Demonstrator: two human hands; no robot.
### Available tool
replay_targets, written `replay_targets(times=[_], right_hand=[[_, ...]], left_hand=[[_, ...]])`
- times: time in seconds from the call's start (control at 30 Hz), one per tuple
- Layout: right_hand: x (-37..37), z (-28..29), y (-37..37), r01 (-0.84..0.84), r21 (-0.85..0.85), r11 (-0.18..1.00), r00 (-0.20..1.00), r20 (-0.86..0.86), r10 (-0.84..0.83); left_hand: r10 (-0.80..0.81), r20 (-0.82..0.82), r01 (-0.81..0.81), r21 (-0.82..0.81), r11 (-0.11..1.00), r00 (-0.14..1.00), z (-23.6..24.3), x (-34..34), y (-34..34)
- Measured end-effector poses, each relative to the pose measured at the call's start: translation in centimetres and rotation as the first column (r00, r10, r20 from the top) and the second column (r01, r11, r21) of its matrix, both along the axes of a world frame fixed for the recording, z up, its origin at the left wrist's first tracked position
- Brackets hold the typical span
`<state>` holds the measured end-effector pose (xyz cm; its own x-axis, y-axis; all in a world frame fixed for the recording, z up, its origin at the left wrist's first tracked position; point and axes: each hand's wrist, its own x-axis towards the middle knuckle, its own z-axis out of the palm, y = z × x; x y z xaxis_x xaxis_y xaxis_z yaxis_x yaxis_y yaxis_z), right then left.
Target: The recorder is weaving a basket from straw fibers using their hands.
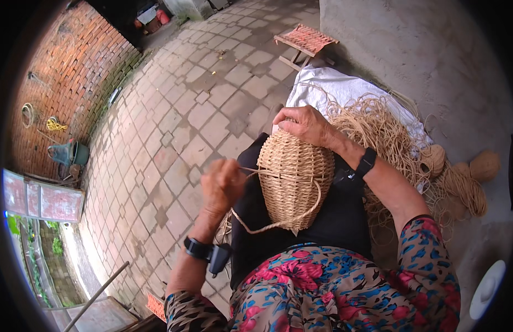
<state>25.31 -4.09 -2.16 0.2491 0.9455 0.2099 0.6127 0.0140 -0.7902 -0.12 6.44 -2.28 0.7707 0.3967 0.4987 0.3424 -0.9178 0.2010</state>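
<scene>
A woven basket (294, 196) of tan twisted cord lies on my lap over black trousers. My right hand (304, 124) grips its far end, fingers curled over the rim. Slightly blurred, my left hand (222, 182) is off the basket's left side, fingers closed on a tan cord (249, 170) that runs to the basket's middle. A looser loop of cord (273, 224) hangs across the near part of the basket.
Tangled cord (372, 133) and balls of twine (483, 166) lie on white sacking (312, 83) at my right. A red-slatted stool (305, 40) stands beyond on the paving (201, 122). A brick wall (74, 66) and buckets (79, 154) are at the left.
</scene>
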Motion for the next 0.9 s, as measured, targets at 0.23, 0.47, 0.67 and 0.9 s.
replay_targets(times=[0.23,0.47,0.67,0.9], right_hand=[[-0.3,0.2,0.2,-0.019,0.007,1.0,0.998,-0.064,0.019],[0.6,-0.7,-0.1,0.008,-0.009,1.0,0.999,-0.035,-0.008],[-0.2,-0.4,0.3,-0.009,0.02,1.0,0.997,-0.077,0.01],[-0.6,0.6,0.4,-0.034,0.034,0.999,0.995,-0.092,0.037]], left_hand=[[0.724,-0.198,-0.669,0.281,0.688,0.661,0.4,-19.1,19.6],[-0.033,0.095,0.075,-0.477,0.876,0.995,1.8,-2.4,0.8],[-0.21,-0.053,0.179,-0.348,0.92,0.976,2.2,-0.5,-2.2],[0.531,-0.259,-0.505,0.164,0.847,0.807,0.6,-25.4,19.6]])
